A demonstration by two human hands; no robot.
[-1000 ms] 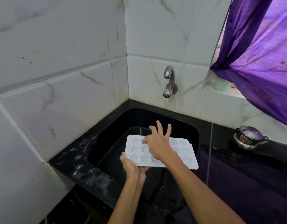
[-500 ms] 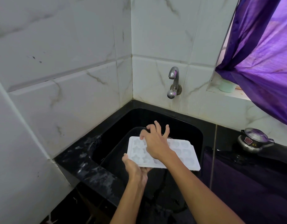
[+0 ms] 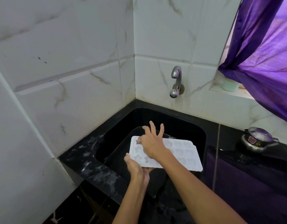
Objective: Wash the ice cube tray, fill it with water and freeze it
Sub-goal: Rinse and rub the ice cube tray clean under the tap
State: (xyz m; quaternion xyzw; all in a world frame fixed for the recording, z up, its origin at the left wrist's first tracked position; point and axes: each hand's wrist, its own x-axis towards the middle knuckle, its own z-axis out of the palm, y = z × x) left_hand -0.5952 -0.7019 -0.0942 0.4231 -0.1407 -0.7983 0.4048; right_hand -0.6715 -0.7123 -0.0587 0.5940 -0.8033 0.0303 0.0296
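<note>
Ice cube tray [image 3: 183,155] held over the black sink [image 3: 180,122], tap [image 3: 176,81] dry.

Left hand [image 3: 137,169] grips the white tray's near-left edge from beneath; right hand [image 3: 153,143] sits on top, fingers spread, thumb down in a star-shaped mould. A steel pressure cooker [image 3: 257,140] stands on the black counter at right, under a purple curtain [image 3: 267,62].

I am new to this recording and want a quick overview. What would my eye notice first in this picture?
First, the white ice cube tray with star-shaped moulds, held over the black sink: the left hand grips its near edge from below, while the right hand rests on top with fingers spread. Next, the metal tap on the tiled wall above, with no water visible, and the purple curtain at upper right.
</note>
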